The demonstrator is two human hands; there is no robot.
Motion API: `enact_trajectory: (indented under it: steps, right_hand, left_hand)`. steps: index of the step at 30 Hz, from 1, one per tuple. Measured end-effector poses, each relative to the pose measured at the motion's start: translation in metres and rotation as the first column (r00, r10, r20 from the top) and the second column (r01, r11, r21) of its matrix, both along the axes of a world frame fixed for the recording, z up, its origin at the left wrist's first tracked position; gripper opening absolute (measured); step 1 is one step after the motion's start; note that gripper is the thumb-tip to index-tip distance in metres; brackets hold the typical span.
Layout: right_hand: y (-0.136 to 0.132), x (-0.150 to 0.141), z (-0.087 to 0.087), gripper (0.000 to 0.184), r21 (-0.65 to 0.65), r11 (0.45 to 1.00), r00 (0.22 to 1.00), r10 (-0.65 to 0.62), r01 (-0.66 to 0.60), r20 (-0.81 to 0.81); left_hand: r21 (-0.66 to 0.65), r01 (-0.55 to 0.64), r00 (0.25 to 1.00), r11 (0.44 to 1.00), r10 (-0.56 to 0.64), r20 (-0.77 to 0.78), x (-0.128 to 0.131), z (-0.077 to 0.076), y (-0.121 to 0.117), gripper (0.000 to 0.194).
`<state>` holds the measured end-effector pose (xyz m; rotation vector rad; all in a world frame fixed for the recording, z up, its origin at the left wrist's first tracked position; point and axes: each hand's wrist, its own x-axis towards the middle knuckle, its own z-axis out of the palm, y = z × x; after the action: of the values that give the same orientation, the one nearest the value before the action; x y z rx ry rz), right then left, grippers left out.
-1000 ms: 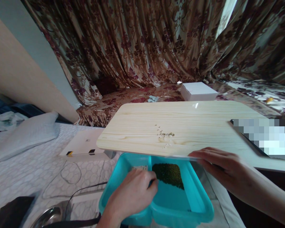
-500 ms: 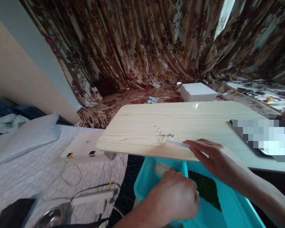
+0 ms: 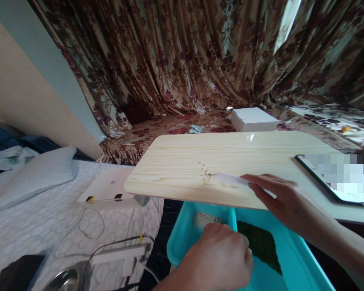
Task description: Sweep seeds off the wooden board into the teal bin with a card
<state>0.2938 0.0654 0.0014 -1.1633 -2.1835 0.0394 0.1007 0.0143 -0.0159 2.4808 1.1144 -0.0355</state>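
Patterned curtains [image 3: 185, 60] hang behind a pale wood-grain table [image 3: 170, 151]; over its near side the right hand [image 3: 286, 200] pinches a thin white strip [image 3: 232, 179] between thumb and fingers, the strip's far end beside scattered small dark grains [image 3: 206, 174]; the left hand [image 3: 215, 256] is curled over a divided turquoise bin [image 3: 175, 242] at the table's front edge; a pale rounded edge shows by its fingers, though whether they grip it I cannot tell; pale grains [image 3: 203, 219] lie in the bin's left compartment, dark green grains [image 3: 259, 244] in the right; farther out, a tablet [image 3: 330, 184] rests on the table's right side; a white box [image 3: 255, 118] sits beyond, and a metal bowl [image 3: 63, 281] lies lower left.
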Motion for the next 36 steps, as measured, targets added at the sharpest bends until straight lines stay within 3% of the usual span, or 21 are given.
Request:
enact_trajectory:
  steps: [7, 13, 19, 32, 36]
  right_hand:
    - [0.03, 0.021, -0.018, 0.031, 0.058, 0.994, 0.995, -0.094, 0.093, 0.024]
    - [0.046, 0.021, -0.02, 0.031, 0.118, 0.979, 0.983, -0.173, 0.164, 0.064]
    - [0.039, 0.012, -0.015, 0.033, 0.099, 0.986, 0.987, -0.139, 0.131, 0.08]
    - [0.013, 0.005, -0.004, 0.032, 0.025, 0.999, 0.998, -0.031, 0.03, 0.048]
    - [0.016, 0.004, -0.005, 0.032, 0.039, 0.999, 0.999, -0.036, 0.035, 0.032]
  left_hand:
    - [-0.068, -0.033, 0.999, 0.997, 0.033, 0.002, -0.005, 0.0, 0.0, 0.04]
    - [-0.058, -0.035, 0.999, 0.998, 0.035, 0.007, -0.001, -0.007, -0.002, 0.04]
    - [-0.035, -0.038, 0.999, 0.999, 0.038, 0.012, -0.001, -0.012, -0.004, 0.038]
    - [-0.07, -0.028, 1.0, 0.997, 0.028, 0.007, -0.002, -0.006, 0.0, 0.037]
    - [-0.072, -0.02, 1.0, 0.997, 0.02, 0.003, -0.002, -0.007, 0.0, 0.037]
